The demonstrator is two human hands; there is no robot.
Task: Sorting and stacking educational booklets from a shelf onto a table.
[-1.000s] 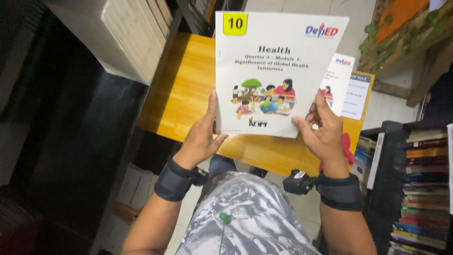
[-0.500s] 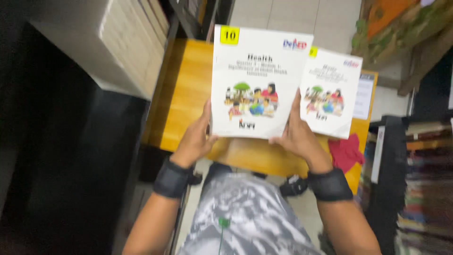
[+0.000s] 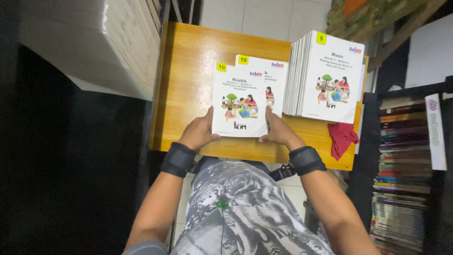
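A white booklet [image 3: 239, 107] with a colourful cover picture is held flat on the wooden table [image 3: 188, 71], lying over a second, matching booklet [image 3: 272, 82] offset behind it. The left hand [image 3: 199, 133] is closed on its lower left edge, the right hand [image 3: 277, 131] on its lower right edge. Just to the right, a tall stack of booklets [image 3: 325, 75] is seen, with a red cloth [image 3: 342, 138] at its foot. Shelved books [image 3: 401, 179] are noted at far right.

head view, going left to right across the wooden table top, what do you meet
left hand → booklet it holds → right hand → tall stack of booklets → red cloth at the table edge
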